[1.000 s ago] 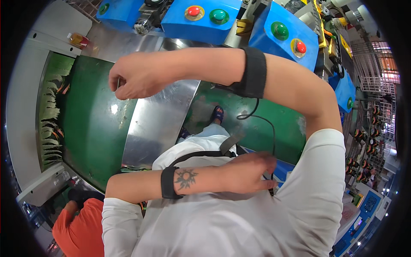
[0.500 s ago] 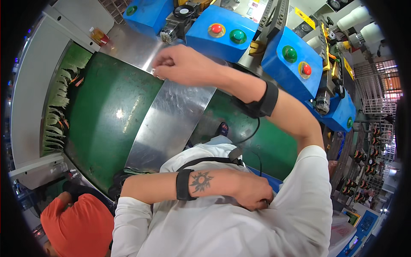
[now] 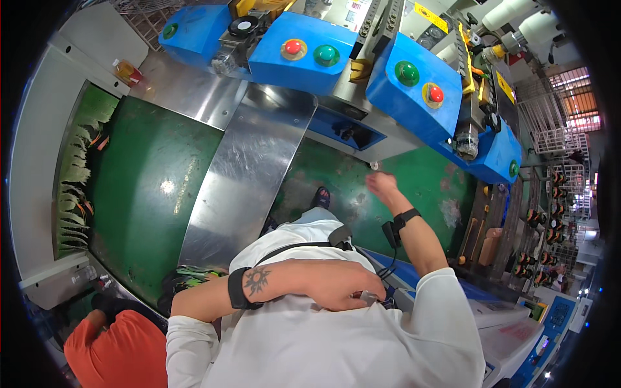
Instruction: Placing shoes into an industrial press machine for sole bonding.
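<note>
My left arm lies across the front of my white shirt [image 3: 362,343]. At its end my left hand [image 3: 346,284] is closed, its fingers curled around a small greyish thing [image 3: 369,298] that I cannot make out. My right hand [image 3: 383,185] hangs in the air over the green floor, below the blue machine housings and apart from them. Motion smears its fingers, so their state and anything in them cannot be read. A black wristband with a small box and cable [image 3: 392,234] is strapped to my right wrist.
A bare metal chute [image 3: 242,168] runs from the machines toward me. Blue housings [image 3: 414,90] with red and green buttons line the far side. A person in an orange top [image 3: 116,349] is at lower left. Shoe racks [image 3: 550,220] stand at right, a bottle [image 3: 127,71] at far left.
My right hand has moved right and back toward me, away from the far end of the metal chute. My left hand stays at my shirt, where a greyish thing now shows in it.
</note>
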The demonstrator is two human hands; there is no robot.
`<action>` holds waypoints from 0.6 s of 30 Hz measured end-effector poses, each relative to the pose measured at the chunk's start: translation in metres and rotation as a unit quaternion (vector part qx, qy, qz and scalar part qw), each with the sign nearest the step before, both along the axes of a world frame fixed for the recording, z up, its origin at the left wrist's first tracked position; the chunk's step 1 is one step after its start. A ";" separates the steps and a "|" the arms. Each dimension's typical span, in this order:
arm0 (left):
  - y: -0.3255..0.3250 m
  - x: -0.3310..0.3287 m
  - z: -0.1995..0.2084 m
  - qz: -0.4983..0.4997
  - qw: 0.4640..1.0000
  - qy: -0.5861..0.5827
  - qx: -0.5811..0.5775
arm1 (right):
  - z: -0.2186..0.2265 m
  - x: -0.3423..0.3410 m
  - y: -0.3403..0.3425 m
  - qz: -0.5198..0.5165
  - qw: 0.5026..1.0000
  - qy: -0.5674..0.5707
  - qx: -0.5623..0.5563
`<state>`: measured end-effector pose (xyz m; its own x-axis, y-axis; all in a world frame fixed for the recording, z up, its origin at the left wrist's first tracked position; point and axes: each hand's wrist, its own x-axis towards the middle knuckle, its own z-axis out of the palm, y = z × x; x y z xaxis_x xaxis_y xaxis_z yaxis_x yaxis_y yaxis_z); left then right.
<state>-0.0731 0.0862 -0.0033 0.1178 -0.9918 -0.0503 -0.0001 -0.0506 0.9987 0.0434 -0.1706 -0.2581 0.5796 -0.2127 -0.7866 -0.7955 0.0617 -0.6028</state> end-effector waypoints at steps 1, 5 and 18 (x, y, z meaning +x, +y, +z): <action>0.000 -0.002 -0.002 -0.013 1.000 0.004 -0.011 | -0.010 -0.007 -0.018 -0.087 0.996 0.004 -0.028; -0.005 -0.005 -0.004 -0.065 0.998 0.017 0.000 | 0.004 -0.011 -0.062 -0.312 0.946 -0.072 0.039; -0.032 -0.020 -0.008 -0.096 0.995 -0.018 0.021 | 0.033 -0.051 -0.077 -0.362 0.927 -0.098 0.002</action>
